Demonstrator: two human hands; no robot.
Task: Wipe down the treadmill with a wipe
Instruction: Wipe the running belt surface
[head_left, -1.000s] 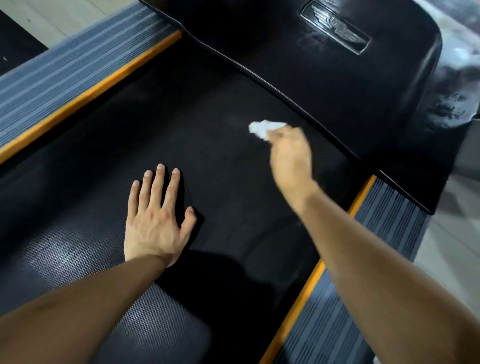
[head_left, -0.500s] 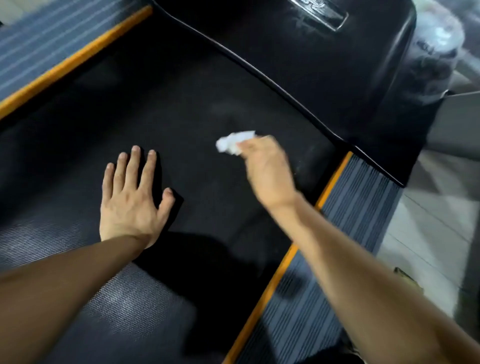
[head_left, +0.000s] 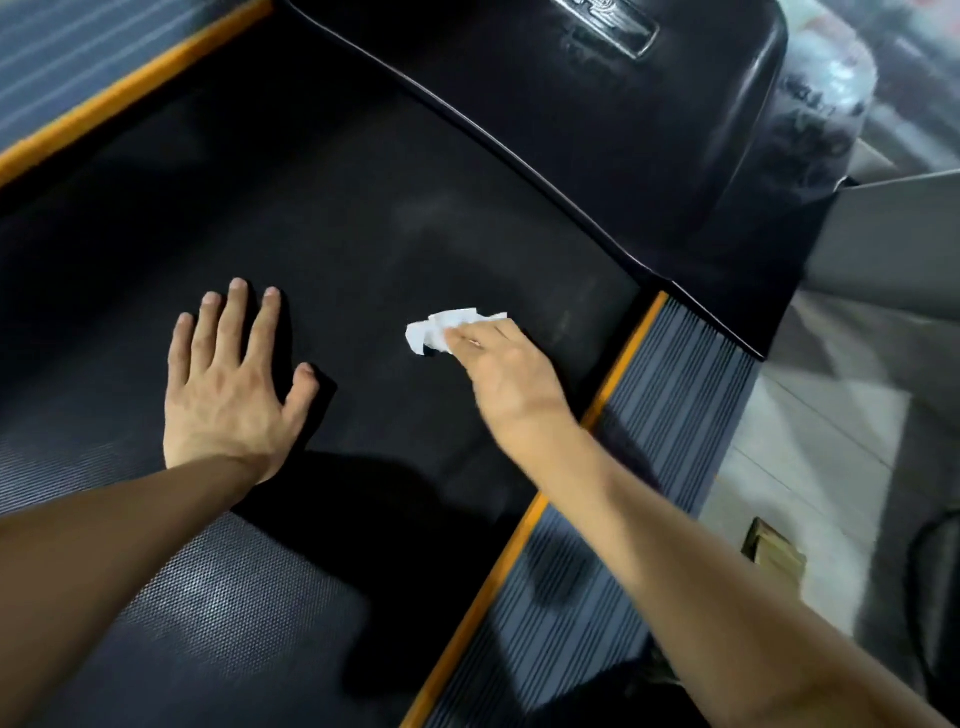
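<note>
The black treadmill belt (head_left: 363, 218) fills the middle of the head view. My right hand (head_left: 504, 374) grips a crumpled white wipe (head_left: 441, 332) and presses it onto the belt near its right side. My left hand (head_left: 228, 379) lies flat on the belt to the left of the wipe, fingers spread, holding nothing. The wipe sticks out past my right fingertips; part of it is hidden under the fingers.
A glossy black motor cover (head_left: 597, 119) with a metal badge (head_left: 608, 23) curves across the top. Grey ribbed side rails with orange edging run along the right (head_left: 649, 441) and far left (head_left: 78, 67). Pale floor tiles (head_left: 810, 457) and a small brown object (head_left: 774, 551) lie at right.
My right hand has dragged the wipe back along the belt, away from the motor cover and toward my body. The left hand stays flat in place. The view has shifted right.
</note>
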